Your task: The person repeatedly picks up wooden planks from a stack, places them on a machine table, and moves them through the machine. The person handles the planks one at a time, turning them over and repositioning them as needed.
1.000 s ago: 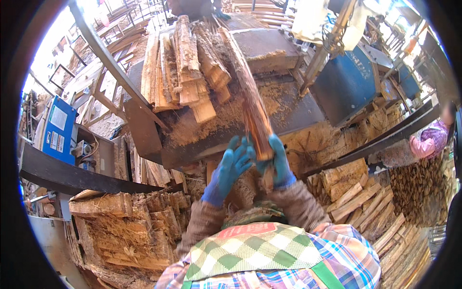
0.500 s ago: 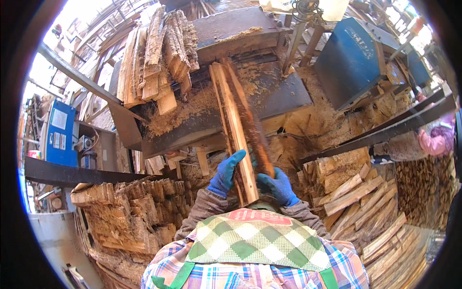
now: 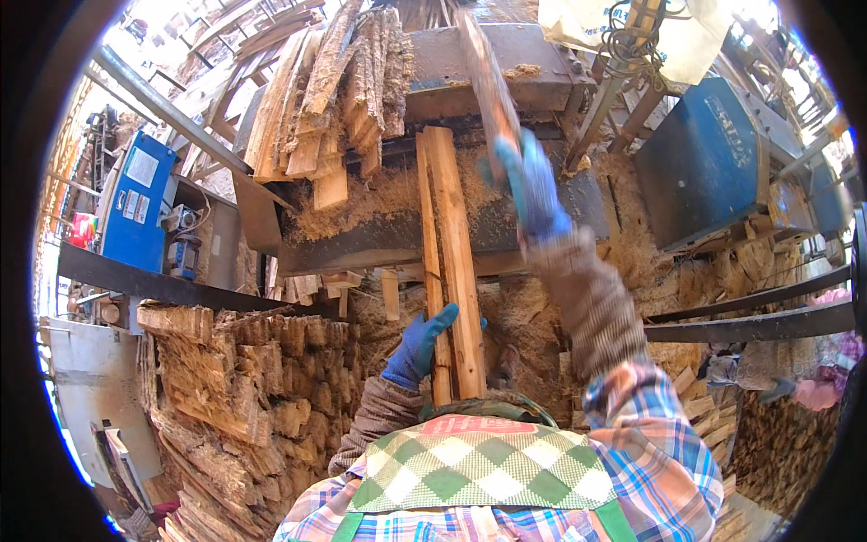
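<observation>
The left hand (image 3: 421, 349) is curled round two boards (image 3: 459, 280) reaching ahead; the right hand (image 3: 531, 185) (blurred) looks closed on a plank (image 3: 488, 77) extending beyond it, which a loose grip could drop.

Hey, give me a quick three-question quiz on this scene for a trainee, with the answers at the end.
1. Fill the gap: The blue-gloved left hand holds ___ long, pale wooden strips.
2. True or false: The blue-gloved right hand is farther from the person's body than the left hand.
3. What lies scattered over the dark, flat-topped work table?
A. Green leaves
B. Loose tan sawdust
C. White gravel

Key:
1. Two, side by side.
2. True; it is around the near end of a long, grey-brown wooden board, blurred in the picture.
3. B.
</observation>
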A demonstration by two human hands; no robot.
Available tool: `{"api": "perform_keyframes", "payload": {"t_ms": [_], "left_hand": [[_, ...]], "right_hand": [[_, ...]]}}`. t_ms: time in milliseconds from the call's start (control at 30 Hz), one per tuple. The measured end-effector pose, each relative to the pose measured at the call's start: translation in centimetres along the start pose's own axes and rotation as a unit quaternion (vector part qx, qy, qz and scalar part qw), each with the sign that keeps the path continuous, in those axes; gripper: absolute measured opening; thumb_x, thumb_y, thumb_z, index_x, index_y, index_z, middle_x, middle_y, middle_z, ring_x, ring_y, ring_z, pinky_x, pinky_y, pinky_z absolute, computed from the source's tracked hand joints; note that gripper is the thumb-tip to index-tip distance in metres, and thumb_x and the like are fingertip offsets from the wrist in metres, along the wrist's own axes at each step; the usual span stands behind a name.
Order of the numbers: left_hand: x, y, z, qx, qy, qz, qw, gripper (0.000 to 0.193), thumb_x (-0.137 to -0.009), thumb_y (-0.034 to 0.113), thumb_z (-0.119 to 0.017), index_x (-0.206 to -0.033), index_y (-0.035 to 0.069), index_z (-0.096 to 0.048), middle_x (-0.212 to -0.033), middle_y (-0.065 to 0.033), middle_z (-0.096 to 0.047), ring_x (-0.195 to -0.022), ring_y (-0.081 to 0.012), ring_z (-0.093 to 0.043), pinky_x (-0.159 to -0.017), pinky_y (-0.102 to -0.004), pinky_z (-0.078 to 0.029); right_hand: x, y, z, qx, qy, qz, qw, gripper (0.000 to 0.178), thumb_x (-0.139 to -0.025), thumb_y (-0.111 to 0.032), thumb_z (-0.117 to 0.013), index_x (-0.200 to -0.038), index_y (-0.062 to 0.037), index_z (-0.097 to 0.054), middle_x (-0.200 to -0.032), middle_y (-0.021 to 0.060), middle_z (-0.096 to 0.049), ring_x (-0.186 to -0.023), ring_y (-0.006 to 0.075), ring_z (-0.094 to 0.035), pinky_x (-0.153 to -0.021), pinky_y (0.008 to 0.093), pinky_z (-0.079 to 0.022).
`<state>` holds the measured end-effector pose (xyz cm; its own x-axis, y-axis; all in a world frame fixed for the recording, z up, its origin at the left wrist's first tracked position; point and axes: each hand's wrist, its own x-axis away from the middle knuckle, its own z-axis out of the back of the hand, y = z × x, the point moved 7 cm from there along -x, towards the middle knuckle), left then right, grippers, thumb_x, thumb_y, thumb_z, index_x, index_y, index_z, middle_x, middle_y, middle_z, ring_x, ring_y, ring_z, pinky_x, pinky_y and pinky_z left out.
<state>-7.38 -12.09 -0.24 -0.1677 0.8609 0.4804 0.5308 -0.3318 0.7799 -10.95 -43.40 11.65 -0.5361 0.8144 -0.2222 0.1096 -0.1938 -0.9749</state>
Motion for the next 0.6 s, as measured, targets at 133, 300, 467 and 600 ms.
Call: {"api": "perform_keyframes", "payload": {"t_ms": [133,300,467,600], "left_hand": [[-0.9,-2.4,1.9,-0.034,0.007,-0.021,0.999,0.068,-0.108,0.049,-0.051,-0.156,0.001,-0.042,-0.156,-0.0156,-0.05,-0.142,-0.0276,-0.051,-0.119,-0.0426,-0.043],[-1.4,-1.0,0.0,-0.04,0.084,0.006,0.996,0.073,-0.106,0.046,-0.057,-0.158,-0.001,-0.037,-0.161,-0.0151,-0.043,-0.149,-0.0271,-0.041,-0.124,-0.0422,-0.033],[-1.4,-0.7,-0.1,-0.072,0.22,-0.077,0.97,0.079,-0.103,0.058,-0.057,-0.157,0.003,-0.039,-0.153,-0.0128,-0.048,-0.138,-0.027,-0.047,-0.117,-0.0409,-0.038],[-1.4,-0.8,1.0,-0.016,0.274,-0.069,0.959,0.075,-0.1,0.057,-0.063,-0.152,0.004,-0.049,-0.143,-0.0124,-0.057,-0.125,-0.0258,-0.057,-0.107,-0.0408,-0.049]], "right_hand": [[-0.2,-3.7,-1.6,0.031,0.071,0.067,0.995,0.079,-0.1,-0.033,-0.071,-0.159,-0.0004,-0.032,-0.16,0.0208,-0.042,-0.147,0.0299,-0.043,-0.113,0.0382,-0.046],[21.7,3.4,-3.0,-0.001,-0.095,-0.129,0.987,0.073,-0.104,-0.019,-0.065,-0.164,-0.0043,-0.026,-0.168,0.0169,-0.031,-0.15,0.0275,-0.039,-0.118,0.0372,-0.041],[30.8,3.9,-1.5,0.015,0.065,-0.12,0.991,0.055,-0.106,-0.014,-0.062,-0.158,-0.0081,-0.044,-0.145,0.0043,-0.058,-0.116,0.0091,-0.055,-0.097,0.0263,-0.047],[29.7,1.5,1.6,0.092,0.101,-0.132,0.982,0.048,-0.107,-0.015,-0.061,-0.154,-0.0076,-0.051,-0.121,-0.0043,-0.065,-0.091,0.0033,-0.05,-0.082,0.0222,-0.047]]}}
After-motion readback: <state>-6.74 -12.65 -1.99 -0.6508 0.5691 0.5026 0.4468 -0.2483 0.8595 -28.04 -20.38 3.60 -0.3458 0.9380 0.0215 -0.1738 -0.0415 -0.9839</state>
